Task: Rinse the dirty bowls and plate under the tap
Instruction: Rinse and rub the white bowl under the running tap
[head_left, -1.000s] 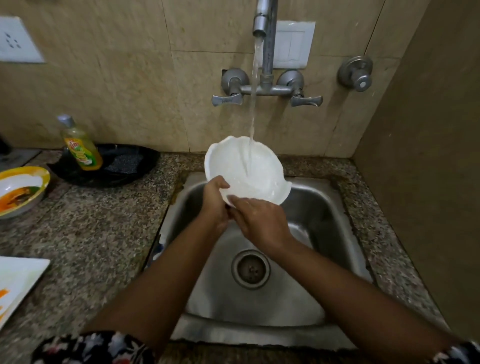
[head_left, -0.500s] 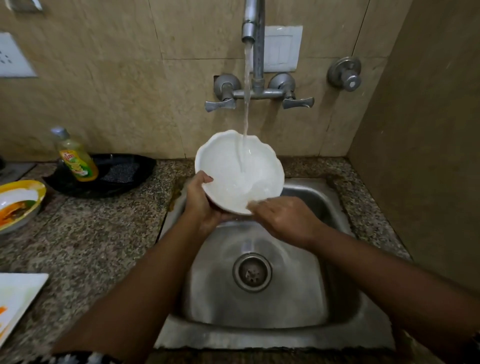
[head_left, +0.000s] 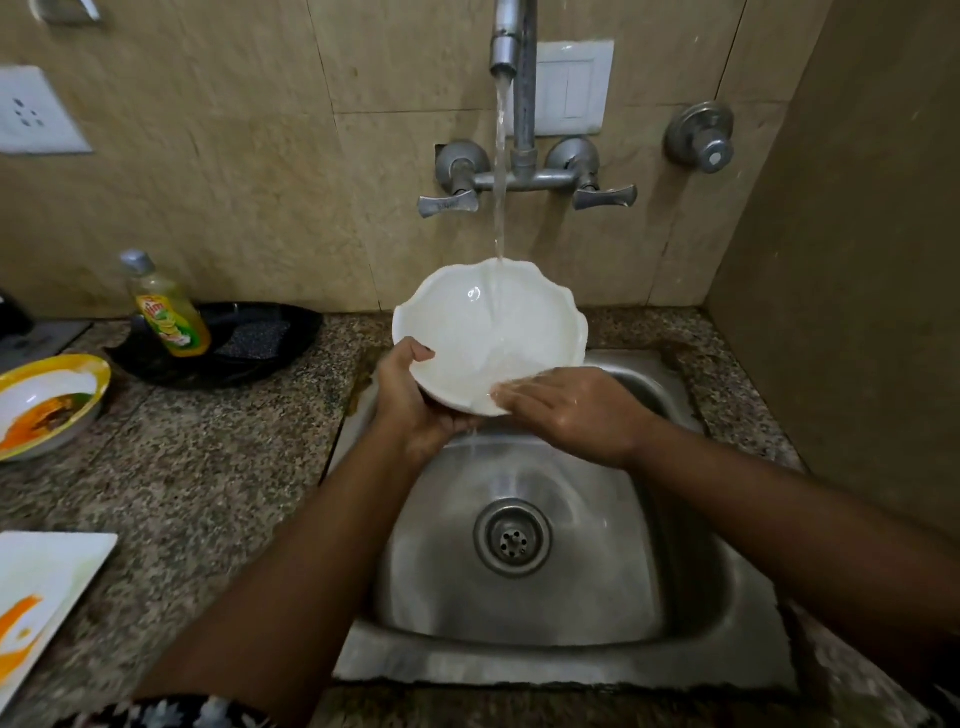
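At the bottom of the frame two bare arms reach up from flowery sleeves. In the lower left, a flat white square plate with orange smears (head_left: 36, 592) lies on the speckled grey stone bench (head_left: 197, 478). In the lower middle sits the shiny steel sink (head_left: 675, 587) with its round metal drain (head_left: 512, 538).

Above the sink, in the middle of the frame, the left hand (head_left: 415, 410) holds the white wavy-edged bowl (head_left: 467, 332). Its thumb hooks over the near left rim and the other fingers are clenched under the bowl. The bowl tips toward the person. The right hand (head_left: 571, 410) lies flat and loose, its fingers (head_left: 511, 397) resting on the bowl's lower right edge, wet and blurred.

At the left edge a yellow-rimmed bowl with orange food in it (head_left: 47, 405) stands on the bench. Behind it a yellow bottle of dish soap (head_left: 166, 312) stands just in front of a black pan (head_left: 249, 343).

At the top middle, water (head_left: 500, 171) runs from the grey metal tap (head_left: 506, 47) on the tan tile wall and falls into the far side of the white bowl.
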